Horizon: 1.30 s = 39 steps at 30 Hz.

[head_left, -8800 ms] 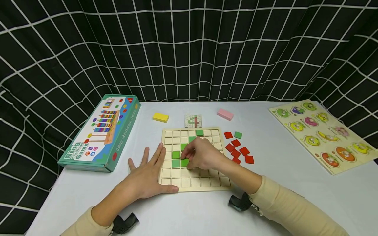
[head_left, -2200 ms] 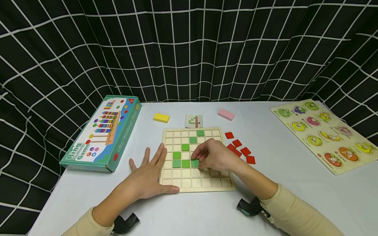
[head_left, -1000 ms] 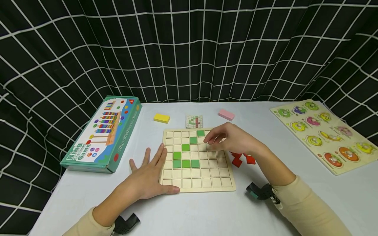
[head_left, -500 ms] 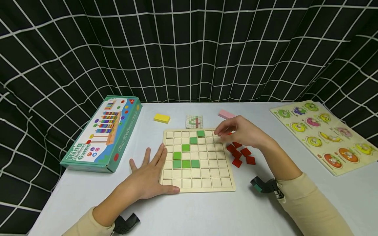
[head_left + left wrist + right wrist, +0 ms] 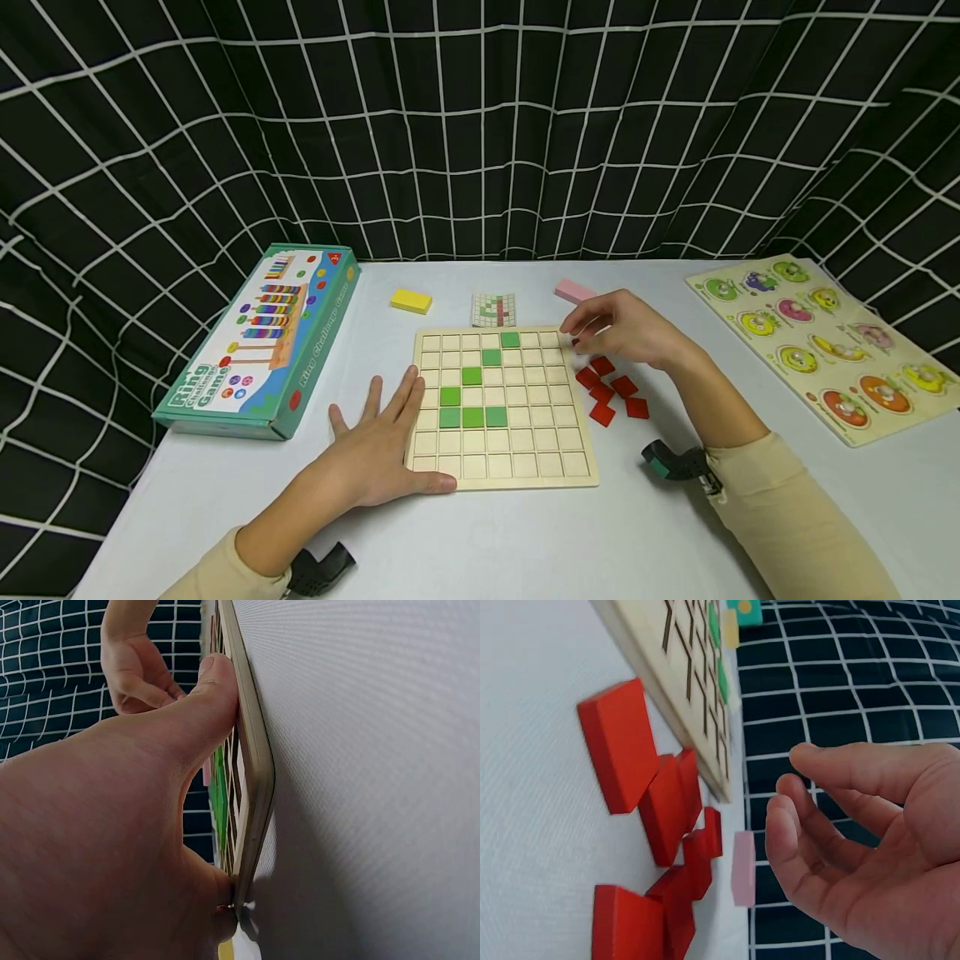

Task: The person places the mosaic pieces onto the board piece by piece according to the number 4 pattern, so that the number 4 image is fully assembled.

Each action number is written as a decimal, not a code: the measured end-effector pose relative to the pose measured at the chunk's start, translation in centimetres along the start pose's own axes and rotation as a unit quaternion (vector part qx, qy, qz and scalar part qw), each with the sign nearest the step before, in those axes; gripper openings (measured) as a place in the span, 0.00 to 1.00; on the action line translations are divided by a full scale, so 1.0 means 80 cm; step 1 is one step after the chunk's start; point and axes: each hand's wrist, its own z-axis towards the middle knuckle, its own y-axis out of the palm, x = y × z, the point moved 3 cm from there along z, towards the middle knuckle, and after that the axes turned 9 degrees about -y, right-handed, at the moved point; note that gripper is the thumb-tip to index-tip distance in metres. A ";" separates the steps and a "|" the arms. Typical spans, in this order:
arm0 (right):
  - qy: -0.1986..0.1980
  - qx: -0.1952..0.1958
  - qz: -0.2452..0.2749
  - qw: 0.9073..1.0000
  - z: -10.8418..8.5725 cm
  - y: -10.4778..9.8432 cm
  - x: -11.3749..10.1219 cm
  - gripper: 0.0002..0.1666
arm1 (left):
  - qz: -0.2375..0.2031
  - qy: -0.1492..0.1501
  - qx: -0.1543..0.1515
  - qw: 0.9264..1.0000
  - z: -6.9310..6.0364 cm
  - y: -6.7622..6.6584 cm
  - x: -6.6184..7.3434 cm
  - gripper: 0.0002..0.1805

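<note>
The wooden grid board (image 5: 536,458) lies flat on the white table with several green tiles (image 5: 472,376) in its squares. My left hand (image 5: 378,450) rests spread along the board's left edge, its thumb at the front edge; the left wrist view shows the thumb (image 5: 214,690) on the rim. My right hand (image 5: 630,329) hovers by the board's back right corner, above the loose red tiles (image 5: 625,386). In the right wrist view the fingers (image 5: 810,862) are loosely bent with a gap to the thumb and nothing between them. One red tile is partly hidden under this hand.
A small pattern card (image 5: 493,309) lies behind the board, between a yellow block (image 5: 411,301) and a pink block (image 5: 574,291). On the left lies a green game box (image 5: 262,333); on the right, a fruit picture board (image 5: 810,342). A black gridded cloth (image 5: 480,133) hangs behind.
My right hand has let go of a green tile in the fifth row and moved back and right, off the board to the red tiles. My left hand has stayed in place.
</note>
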 end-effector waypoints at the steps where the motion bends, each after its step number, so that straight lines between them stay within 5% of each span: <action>1: 0.001 0.001 -0.001 1.000 0.000 0.000 0.002 0.15 | 0.000 0.000 0.000 1.000 0.000 0.000 0.000 0.75; 18: 0.057 0.011 -0.009 0.998 0.005 0.001 0.036 0.17 | -0.001 -0.001 0.001 1.000 0.000 0.000 0.000 0.76; 39: 0.068 0.023 -0.086 0.994 0.010 0.008 0.039 0.17 | -0.002 0.000 0.001 1.000 0.002 0.002 0.000 0.75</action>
